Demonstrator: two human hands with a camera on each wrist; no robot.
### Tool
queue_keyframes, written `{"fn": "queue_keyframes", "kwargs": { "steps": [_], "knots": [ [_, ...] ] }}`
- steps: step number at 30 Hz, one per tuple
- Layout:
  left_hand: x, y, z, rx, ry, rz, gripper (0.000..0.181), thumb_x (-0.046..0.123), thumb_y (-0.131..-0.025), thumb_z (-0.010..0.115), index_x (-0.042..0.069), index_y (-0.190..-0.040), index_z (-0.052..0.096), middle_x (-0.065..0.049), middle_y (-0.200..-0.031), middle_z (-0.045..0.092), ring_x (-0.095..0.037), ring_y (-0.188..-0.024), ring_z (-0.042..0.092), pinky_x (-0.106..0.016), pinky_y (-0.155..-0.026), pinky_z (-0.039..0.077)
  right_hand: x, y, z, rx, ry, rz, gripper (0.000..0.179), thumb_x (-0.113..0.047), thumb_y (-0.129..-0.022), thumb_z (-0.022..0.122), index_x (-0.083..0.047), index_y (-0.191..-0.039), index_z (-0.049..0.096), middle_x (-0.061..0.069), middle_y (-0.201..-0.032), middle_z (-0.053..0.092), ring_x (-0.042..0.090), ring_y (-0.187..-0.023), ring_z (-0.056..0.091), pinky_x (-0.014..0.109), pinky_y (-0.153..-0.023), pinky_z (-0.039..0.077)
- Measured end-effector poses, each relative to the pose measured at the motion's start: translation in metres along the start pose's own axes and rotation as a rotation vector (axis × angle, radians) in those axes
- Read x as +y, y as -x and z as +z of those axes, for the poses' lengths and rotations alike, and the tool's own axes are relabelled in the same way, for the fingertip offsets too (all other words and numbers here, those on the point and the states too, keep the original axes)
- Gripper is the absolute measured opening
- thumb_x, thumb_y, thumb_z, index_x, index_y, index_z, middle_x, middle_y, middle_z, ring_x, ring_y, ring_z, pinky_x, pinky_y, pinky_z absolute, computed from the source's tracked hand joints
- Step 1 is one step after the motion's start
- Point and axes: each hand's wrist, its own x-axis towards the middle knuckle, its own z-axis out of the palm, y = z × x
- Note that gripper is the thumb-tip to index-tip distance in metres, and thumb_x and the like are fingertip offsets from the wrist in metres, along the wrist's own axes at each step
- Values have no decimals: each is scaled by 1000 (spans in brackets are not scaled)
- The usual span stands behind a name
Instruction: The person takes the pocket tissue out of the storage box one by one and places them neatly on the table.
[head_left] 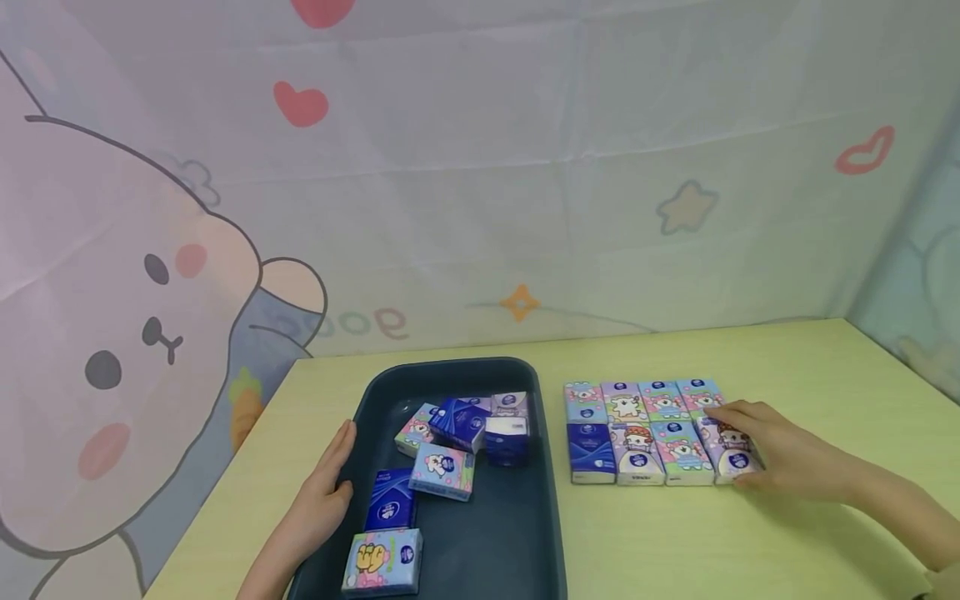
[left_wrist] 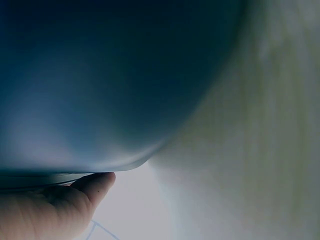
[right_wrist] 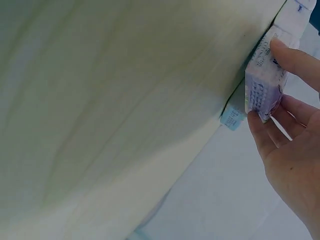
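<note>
My right hand [head_left: 787, 454] pinches a purple tissue pack [head_left: 726, 450] at the right end of the near row. In the right wrist view the thumb of the right hand [right_wrist: 295, 135] lies on one face of that tissue pack [right_wrist: 265, 82] and the fingers on another side. Its neighbours, such as a light blue tissue pack [head_left: 682, 450], lie close beside it in two rows. On the left, my left hand [head_left: 318, 500] rests along the left side of a dark blue tray [head_left: 502, 542], fingers nearly straight. The left wrist view shows a thumb [left_wrist: 100, 187] at the tray's edge.
Inside the tray lie loose tissue packs, among them a dark blue one [head_left: 390, 500], a light blue one [head_left: 442, 471] and a yellow-printed one [head_left: 382, 561]. The pale yellow table [head_left: 750, 550] meets a printed cloth backdrop [head_left: 480, 208] at its back edge.
</note>
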Motion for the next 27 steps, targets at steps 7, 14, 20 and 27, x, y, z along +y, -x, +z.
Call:
{"fn": "queue_keyframes", "kwargs": {
  "steps": [7, 14, 20, 27],
  "knots": [
    [0, 1, 0, 4, -2, 9, 71, -10, -91, 37, 4, -154, 10, -18, -162, -1, -44, -148, -1, -66, -114, 7, 0, 0, 3, 17, 20, -12, 83, -24, -65, 85, -2, -136, 50, 14, -131, 52, 27, -116, 48, 25, -90, 45],
    [1, 1, 0, 1, -7, -8, 70, -10, -91, 35, 5, -155, 9, -17, -163, -2, -42, -149, -1, -65, -115, 6, 1, 0, 4, 15, 5, -13, 82, -22, -66, 84, -2, -137, 49, 16, -132, 52, 30, -117, 48, 25, -95, 45],
    [1, 1, 0, -1, -6, -8, 70, -10, -91, 35, 5, -155, 9, -17, -163, -2, -43, -148, -1, -66, -115, 6, 1, -1, 3, -49, -47, 23, 82, -21, -70, 82, -3, -140, 44, 23, -135, 48, 38, -121, 46, 57, -94, 46],
    [3, 1, 0, -7, -12, -27, 70, -9, -92, 35, 6, -155, 8, -17, -163, -3, -43, -148, -2, -65, -115, 6, 1, 0, 4, -48, -36, 18, 80, -21, -71, 82, -5, -140, 45, 19, -136, 48, 36, -122, 46, 55, -95, 46]
  ]
}}
